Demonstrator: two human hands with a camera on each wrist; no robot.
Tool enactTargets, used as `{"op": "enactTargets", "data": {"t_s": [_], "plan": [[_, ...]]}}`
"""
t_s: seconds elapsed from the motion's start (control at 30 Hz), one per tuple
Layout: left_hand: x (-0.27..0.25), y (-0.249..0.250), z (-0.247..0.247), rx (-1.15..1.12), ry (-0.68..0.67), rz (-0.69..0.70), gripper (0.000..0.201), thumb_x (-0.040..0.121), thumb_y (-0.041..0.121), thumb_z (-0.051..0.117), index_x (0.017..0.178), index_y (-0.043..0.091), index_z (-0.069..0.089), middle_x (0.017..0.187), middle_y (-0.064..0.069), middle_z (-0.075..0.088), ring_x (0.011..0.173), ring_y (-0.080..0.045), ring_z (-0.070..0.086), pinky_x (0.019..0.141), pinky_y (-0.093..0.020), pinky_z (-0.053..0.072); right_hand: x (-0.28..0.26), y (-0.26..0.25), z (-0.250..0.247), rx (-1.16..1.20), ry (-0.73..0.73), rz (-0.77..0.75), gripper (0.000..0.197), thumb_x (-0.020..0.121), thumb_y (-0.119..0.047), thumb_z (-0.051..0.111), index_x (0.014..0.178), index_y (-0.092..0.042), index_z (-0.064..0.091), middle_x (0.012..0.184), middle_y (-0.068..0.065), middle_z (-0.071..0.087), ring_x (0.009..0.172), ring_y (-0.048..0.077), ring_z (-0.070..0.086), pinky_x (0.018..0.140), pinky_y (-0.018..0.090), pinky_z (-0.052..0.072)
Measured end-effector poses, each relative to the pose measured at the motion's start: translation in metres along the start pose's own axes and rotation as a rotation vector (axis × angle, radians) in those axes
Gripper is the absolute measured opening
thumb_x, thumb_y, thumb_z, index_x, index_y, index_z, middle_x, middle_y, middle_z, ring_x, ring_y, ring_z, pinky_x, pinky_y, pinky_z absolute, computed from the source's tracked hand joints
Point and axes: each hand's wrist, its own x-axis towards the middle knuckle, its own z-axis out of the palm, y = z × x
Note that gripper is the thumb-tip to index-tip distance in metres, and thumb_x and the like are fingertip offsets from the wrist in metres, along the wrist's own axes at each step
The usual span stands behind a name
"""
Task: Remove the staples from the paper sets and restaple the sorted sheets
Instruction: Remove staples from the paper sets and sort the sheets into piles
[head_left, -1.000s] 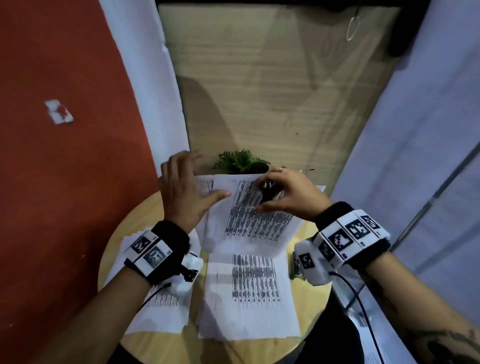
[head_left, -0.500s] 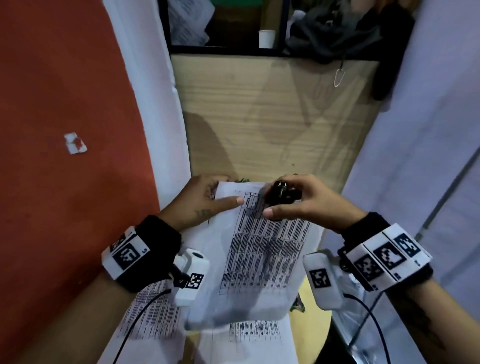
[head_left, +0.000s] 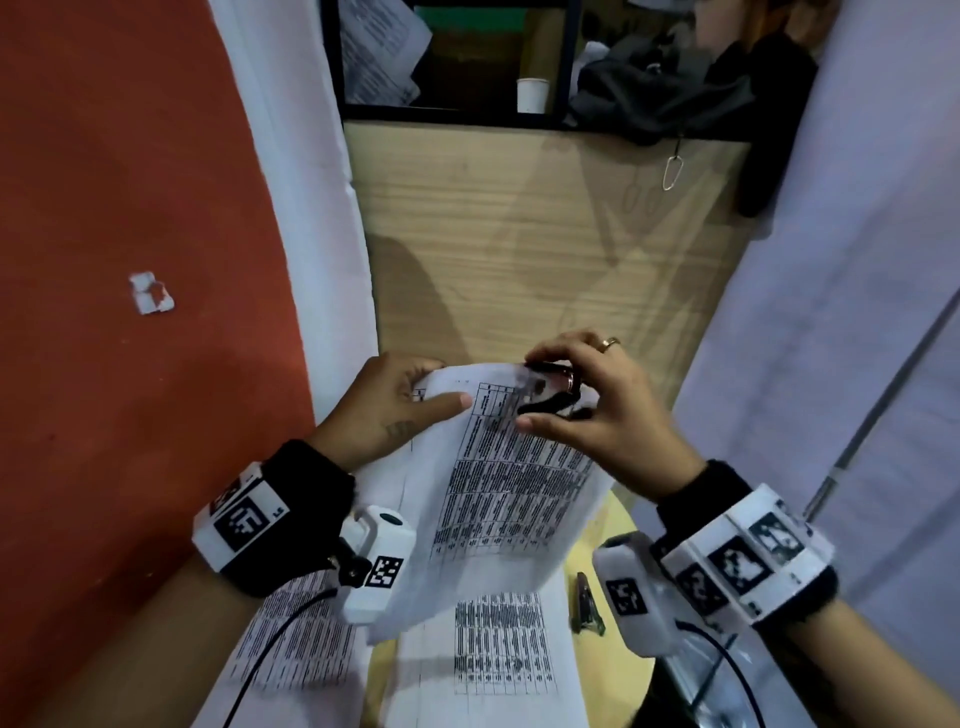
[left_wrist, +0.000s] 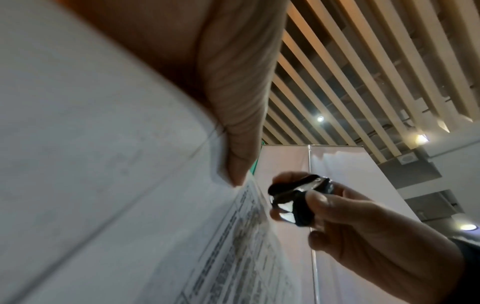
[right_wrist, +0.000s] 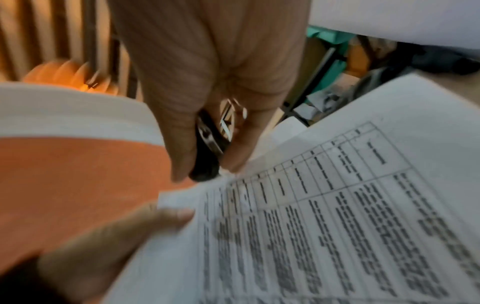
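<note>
A printed paper set (head_left: 498, 483) is held up off the round table. My left hand (head_left: 400, 410) pinches its top left corner, thumb on the printed face (left_wrist: 241, 164). My right hand (head_left: 587, 405) grips a black claw staple remover (head_left: 550, 397) at the set's top edge, with its metal teeth showing in the left wrist view (left_wrist: 293, 201). In the right wrist view the staple remover (right_wrist: 210, 152) sits between thumb and fingers just above the paper set (right_wrist: 337, 205). No staple can be made out.
More printed sheets (head_left: 498, 649) lie on the yellow round table (head_left: 618, 540) below the hands. A dark stapler (head_left: 586, 603) lies at the table's right side. Ahead stands a wooden cabinet (head_left: 519, 234) with a cup (head_left: 532, 94) on its shelf; an orange wall (head_left: 130, 208) is on the left.
Both hands have lifted the paper set off the table and toward the head camera. The right hand has kept the staple remover at the top edge.
</note>
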Motion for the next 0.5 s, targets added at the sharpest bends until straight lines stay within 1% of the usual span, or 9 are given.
{"op": "enactTargets", "data": {"t_s": [0.03,0.1,0.13,0.17,0.23,0.3,0.33,0.43,0.5], "plan": [[0.0,0.001,-0.001,-0.016,0.004,0.002,0.048,0.073,0.048,0.068,0.085,0.002,0.069,0.087,-0.022,0.07,0.074,-0.013,0.06,0.072,-0.046,0.052,-0.001,-0.001,0.005,-0.06,0.04,-0.075,0.05,0.065,-0.035,0.079,0.105,-0.01,0.063,0.104,0.005,0.054,0.095,0.011,0.054,0.086,0.015,0.044],[0.001,0.005,-0.001,-0.052,0.005,-0.006,0.047,0.071,0.047,0.069,0.089,0.003,0.071,0.09,-0.019,0.071,0.077,-0.013,0.062,0.075,-0.045,0.053,-0.002,-0.004,0.015,-0.126,0.047,-0.141,0.051,0.071,-0.033,0.074,0.111,-0.006,0.06,0.11,0.008,0.054,0.097,0.014,0.055,0.084,0.028,0.05],[0.002,0.007,-0.001,-0.062,0.003,-0.013,0.046,0.071,0.046,0.069,0.09,0.005,0.071,0.091,-0.018,0.072,0.078,-0.013,0.062,0.076,-0.046,0.053,-0.003,-0.005,0.019,-0.156,0.04,-0.156,0.05,0.074,-0.035,0.071,0.114,-0.007,0.059,0.113,0.009,0.054,0.096,0.016,0.056,0.08,0.036,0.053],[0.001,0.009,-0.001,-0.076,-0.003,-0.021,0.043,0.071,0.044,0.071,0.092,0.006,0.072,0.092,-0.017,0.072,0.08,-0.013,0.063,0.079,-0.046,0.053,-0.004,-0.008,0.022,-0.19,0.038,-0.176,0.049,0.077,-0.037,0.066,0.115,-0.008,0.059,0.115,0.009,0.055,0.096,0.018,0.057,0.074,0.04,0.055],[0.001,0.012,-0.002,-0.117,-0.014,-0.043,0.035,0.073,0.034,0.071,0.095,0.007,0.073,0.095,-0.015,0.073,0.083,-0.013,0.064,0.082,-0.047,0.052,-0.003,-0.011,0.023,-0.235,0.039,-0.227,0.046,0.08,-0.037,0.059,0.116,-0.009,0.06,0.116,0.008,0.056,0.093,0.021,0.06,0.066,0.041,0.056],[0.001,0.016,-0.003,-0.133,-0.024,-0.049,0.032,0.074,0.03,0.07,0.094,0.005,0.073,0.096,-0.018,0.072,0.081,-0.013,0.062,0.08,-0.048,0.053,-0.001,-0.015,0.023,-0.221,0.037,-0.26,0.044,0.081,-0.036,0.059,0.114,-0.008,0.061,0.115,0.006,0.057,0.092,0.02,0.061,0.063,0.039,0.056],[0.0,0.017,-0.003,-0.141,-0.033,-0.041,0.031,0.075,0.029,0.07,0.093,0.004,0.072,0.095,-0.018,0.072,0.079,-0.012,0.061,0.078,-0.046,0.053,-0.001,-0.016,0.023,-0.219,0.038,-0.274,0.043,0.081,-0.035,0.059,0.114,-0.007,0.062,0.115,0.006,0.058,0.092,0.019,0.061,0.062,0.039,0.056],[0.001,0.019,-0.003,-0.149,-0.048,-0.017,0.036,0.073,0.035,0.073,0.089,0.003,0.072,0.085,-0.013,0.071,0.077,-0.01,0.058,0.073,-0.035,0.048,-0.001,-0.019,0.023,-0.243,0.04,-0.297,0.041,0.081,-0.034,0.06,0.112,-0.008,0.063,0.114,0.006,0.06,0.089,0.02,0.062,0.059,0.038,0.056],[0.002,0.019,-0.002,-0.163,-0.049,-0.015,0.034,0.072,0.035,0.073,0.089,0.005,0.072,0.083,-0.011,0.07,0.076,-0.009,0.058,0.072,-0.033,0.047,0.0,-0.018,0.022,-0.249,0.039,-0.306,0.04,0.08,-0.033,0.061,0.111,-0.008,0.064,0.113,0.006,0.06,0.088,0.022,0.063,0.059,0.038,0.056]]}}
